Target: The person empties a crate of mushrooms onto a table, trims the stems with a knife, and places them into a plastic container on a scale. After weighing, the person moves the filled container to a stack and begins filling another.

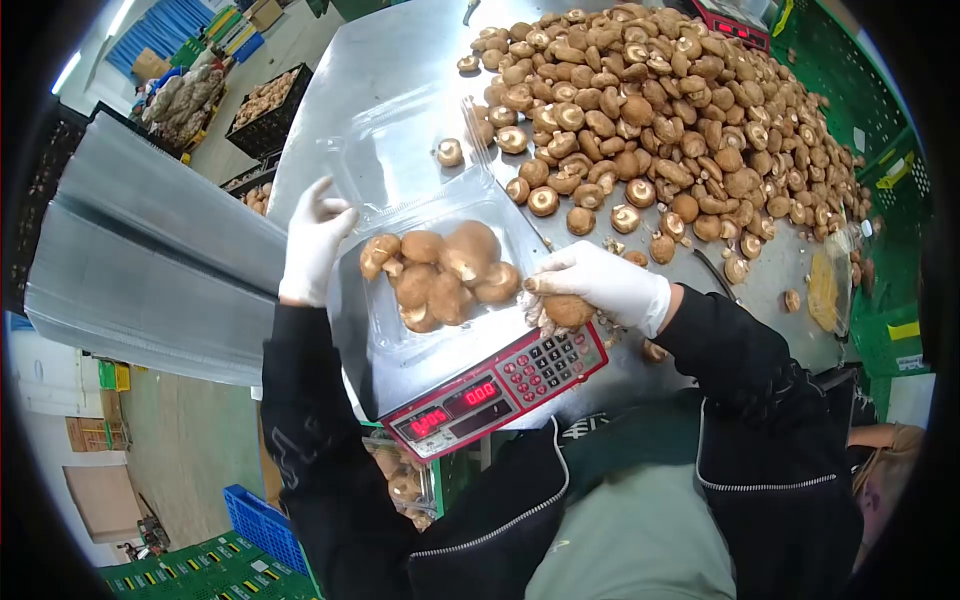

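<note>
A clear plastic clamshell box (pixel 405 340), its lid (pixel 385 130) folded back, rests on a red electronic scale (pixel 545 370). Several brown shiitake mushrooms (pixel 445 290) are heaped inside the box. In a white glove, my left hand (pixel 316 243) is at the box's left edge, thumb and fingers apart, with nothing visible between them. My right hand (pixel 605 283), also gloved, is closed round a shiitake mushroom (pixel 568 311) above the scale's right side, near the keypad. Red digits glow on the scale's display (pixel 428 421).
A large pile of shiitake mushrooms (pixel 690 120) covers the metal table (pixel 370 65) at the back and right. Green crates (pixel 895 180) line the right side. Corrugated metal sheeting (pixel 150 250) stands at left. Another person's arm (pixel 875 436) shows at lower right.
</note>
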### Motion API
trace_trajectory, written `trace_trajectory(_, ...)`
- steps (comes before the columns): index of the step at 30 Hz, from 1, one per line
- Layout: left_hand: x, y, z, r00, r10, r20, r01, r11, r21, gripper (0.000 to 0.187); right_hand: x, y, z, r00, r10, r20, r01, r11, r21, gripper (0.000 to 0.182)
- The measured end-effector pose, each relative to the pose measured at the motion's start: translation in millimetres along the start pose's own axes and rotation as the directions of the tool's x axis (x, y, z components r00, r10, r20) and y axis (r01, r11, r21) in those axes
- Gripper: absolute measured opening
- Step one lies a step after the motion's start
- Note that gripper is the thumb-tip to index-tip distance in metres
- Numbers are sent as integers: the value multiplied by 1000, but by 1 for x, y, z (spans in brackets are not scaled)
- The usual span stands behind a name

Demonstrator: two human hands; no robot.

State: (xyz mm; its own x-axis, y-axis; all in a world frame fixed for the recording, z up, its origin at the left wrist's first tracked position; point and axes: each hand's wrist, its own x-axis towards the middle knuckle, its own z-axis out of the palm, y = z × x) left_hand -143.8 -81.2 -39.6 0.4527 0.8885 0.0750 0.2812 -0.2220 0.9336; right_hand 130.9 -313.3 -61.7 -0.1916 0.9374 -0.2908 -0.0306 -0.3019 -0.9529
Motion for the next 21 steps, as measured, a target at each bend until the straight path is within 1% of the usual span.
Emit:
trace_trajectory(1,-20,16,5,994,82,-75,-85,996,-31,57,-4,-4,-1,999,44,-14,-42,993,112,27)
trace_trajectory(2,-41,28,14,991,86,-105,-93,994,-64,57,-3,-2,-3,999,45,-6,-44,991,123,27)
trace_trajectory(4,-69,19,30,983,150,-102,-144,987,67,59,0,2,-7,999,48,9,-49,987,151,27)
trace_trajectory(5,-75,9,30,983,160,-91,-159,987,20,61,-1,-1,-7,999,37,24,-39,994,98,27)
trace_trajectory(6,-80,1,30,982,172,-80,-175,984,-30,63,0,-1,-7,1000,21,20,-23,995,93,27)
trace_trajectory(7,-88,5,31,987,141,-77,-142,990,-5,66,0,-2,-7,1000,1,13,-2,996,87,27)
trace_trajectory(9,-95,6,29,987,154,-38,-155,988,-28,70,2,1,-11,999,-42,-6,42,997,64,26)
trace_trajectory(10,-98,7,27,987,159,-17,-160,986,-39,72,1,3,-12,999,-44,-17,45,996,71,26)
trace_trajectory(11,-98,8,23,988,154,22,-153,987,-51,78,1,2,-12,998,-48,-27,50,996,74,26)
trace_trajectory(12,-97,10,23,987,157,32,-155,986,-60,79,1,2,-13,998,-54,-36,56,995,77,26)
trace_trajectory(13,-96,11,22,986,159,42,-156,985,-69,80,1,-2,-13,999,-50,-21,51,998,45,28)
trace_trajectory(14,-96,13,23,986,161,53,-157,985,-76,80,-2,-9,-13,999,0,-48,-3,998,-56,27)
trace_trajectory(16,-102,22,26,989,131,-62,-135,989,-65,80,-11,-25,-11,989,93,-118,-120,962,-247,25)
trace_trajectory(17,-106,26,28,986,115,-122,-124,990,-62,79,-13,-23,-12,972,-86,-217,-19,897,-441,23)
trace_trajectory(18,-109,28,29,983,109,-149,-119,991,-59,80,-17,-19,-13,921,-277,-273,49,779,-625,23)
trace_trajectory(19,-114,29,30,979,101,-176,-113,992,-57,80,-21,-23,-11,840,-463,-281,78,617,-783,24)
trace_trajectory(20,-117,29,31,975,90,-203,-104,993,-55,80,-23,-29,-8,809,-550,-209,163,551,-819,26)
trace_trajectory(21,-118,26,29,987,81,-137,-81,997,5,81,-24,-38,-2,768,-627,-133,243,477,-845,27)
